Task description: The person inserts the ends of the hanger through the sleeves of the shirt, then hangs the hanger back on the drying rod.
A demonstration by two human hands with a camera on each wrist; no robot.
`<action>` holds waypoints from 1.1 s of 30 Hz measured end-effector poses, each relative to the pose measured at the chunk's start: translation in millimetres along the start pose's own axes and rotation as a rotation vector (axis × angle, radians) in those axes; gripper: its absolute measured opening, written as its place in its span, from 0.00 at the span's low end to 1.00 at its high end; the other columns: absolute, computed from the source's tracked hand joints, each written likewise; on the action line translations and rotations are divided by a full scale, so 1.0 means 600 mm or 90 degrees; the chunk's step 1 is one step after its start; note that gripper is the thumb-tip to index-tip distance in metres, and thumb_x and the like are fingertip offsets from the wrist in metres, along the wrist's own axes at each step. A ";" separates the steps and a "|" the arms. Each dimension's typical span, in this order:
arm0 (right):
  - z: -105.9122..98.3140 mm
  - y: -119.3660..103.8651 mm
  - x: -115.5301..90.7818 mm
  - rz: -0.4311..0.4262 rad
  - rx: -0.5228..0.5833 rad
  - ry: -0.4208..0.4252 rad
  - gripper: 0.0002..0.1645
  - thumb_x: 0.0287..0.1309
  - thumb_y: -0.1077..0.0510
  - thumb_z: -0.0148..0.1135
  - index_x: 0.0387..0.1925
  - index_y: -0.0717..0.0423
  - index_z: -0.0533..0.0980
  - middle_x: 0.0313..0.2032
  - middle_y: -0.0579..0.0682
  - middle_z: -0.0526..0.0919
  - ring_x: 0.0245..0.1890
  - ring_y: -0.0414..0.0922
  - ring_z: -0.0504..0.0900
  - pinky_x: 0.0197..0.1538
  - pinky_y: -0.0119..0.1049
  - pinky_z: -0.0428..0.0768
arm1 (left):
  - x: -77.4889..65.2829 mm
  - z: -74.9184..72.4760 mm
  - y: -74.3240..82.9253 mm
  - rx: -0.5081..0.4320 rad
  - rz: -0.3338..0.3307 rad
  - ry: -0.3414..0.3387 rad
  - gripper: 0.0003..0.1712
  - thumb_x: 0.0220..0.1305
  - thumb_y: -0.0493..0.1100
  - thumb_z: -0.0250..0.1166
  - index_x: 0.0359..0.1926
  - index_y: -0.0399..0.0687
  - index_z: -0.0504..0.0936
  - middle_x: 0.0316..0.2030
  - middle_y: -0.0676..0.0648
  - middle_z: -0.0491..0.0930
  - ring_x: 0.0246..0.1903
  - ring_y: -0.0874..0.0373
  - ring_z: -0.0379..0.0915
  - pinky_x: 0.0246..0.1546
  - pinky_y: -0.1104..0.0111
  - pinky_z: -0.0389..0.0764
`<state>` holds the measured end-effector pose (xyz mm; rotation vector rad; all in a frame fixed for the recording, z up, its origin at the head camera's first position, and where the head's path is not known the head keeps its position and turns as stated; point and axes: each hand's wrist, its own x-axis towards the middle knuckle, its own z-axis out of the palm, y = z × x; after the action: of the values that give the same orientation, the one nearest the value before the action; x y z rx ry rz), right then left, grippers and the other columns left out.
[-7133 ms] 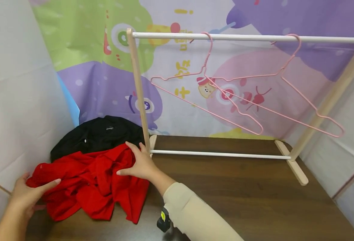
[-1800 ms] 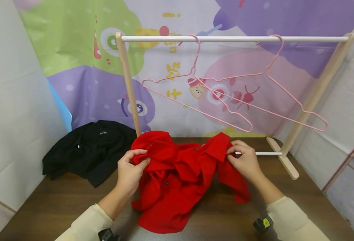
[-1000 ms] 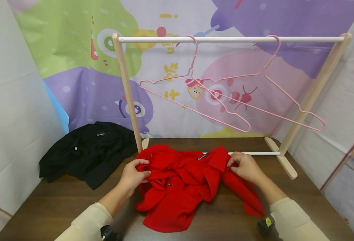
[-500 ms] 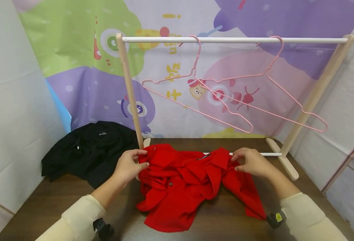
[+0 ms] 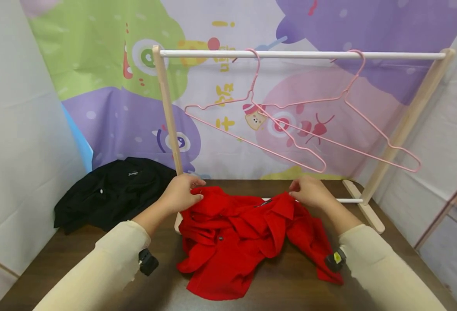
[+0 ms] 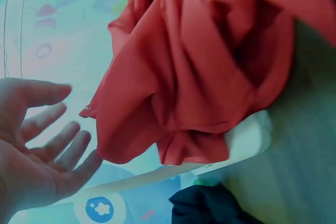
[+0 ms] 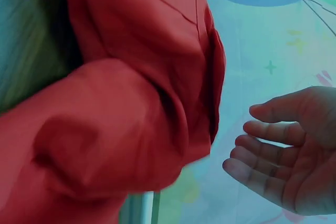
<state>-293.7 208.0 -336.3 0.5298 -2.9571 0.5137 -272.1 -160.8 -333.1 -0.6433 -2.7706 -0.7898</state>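
A crumpled red shirt [image 5: 236, 242] lies on the table with its collar toward the rack, a dark button and a dark neck label showing. My left hand [image 5: 179, 192] is at the shirt's upper left edge; in the left wrist view its fingers [image 6: 63, 142] are loosely bent, with the little fingertip right at the cloth. Over by the collar on the right is my right hand [image 5: 310, 190]. The right wrist view has that hand's relaxed fingers [image 7: 262, 153] beside the shirt [image 7: 131, 119], a gap between them, nothing held.
Behind the shirt stands a clothes rack [image 5: 415, 108] with wooden legs and white bars. Two pink wire hangers [image 5: 228, 131] hang from its top bar [image 5: 302, 55]. A black garment [image 5: 115, 190] lies at the left, near the white side wall [image 5: 18, 151].
The red shirt has come from the left pile to the table's middle and been lowered flat. Both hands have let go of it and moved up toward its far edge.
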 end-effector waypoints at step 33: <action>-0.010 -0.020 0.031 0.189 -0.112 -0.154 0.05 0.37 0.68 0.57 0.21 0.58 0.70 0.22 0.53 0.76 0.17 0.47 0.75 0.19 0.39 0.74 | 0.060 0.013 0.007 0.210 -0.071 -0.045 0.08 0.53 0.33 0.62 0.33 0.48 0.84 0.31 0.49 0.83 0.32 0.51 0.79 0.31 0.54 0.82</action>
<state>-306.8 193.4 -323.9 0.1419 -3.2923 0.2190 -302.6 -140.8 -327.5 -0.4645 -2.9249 -0.3184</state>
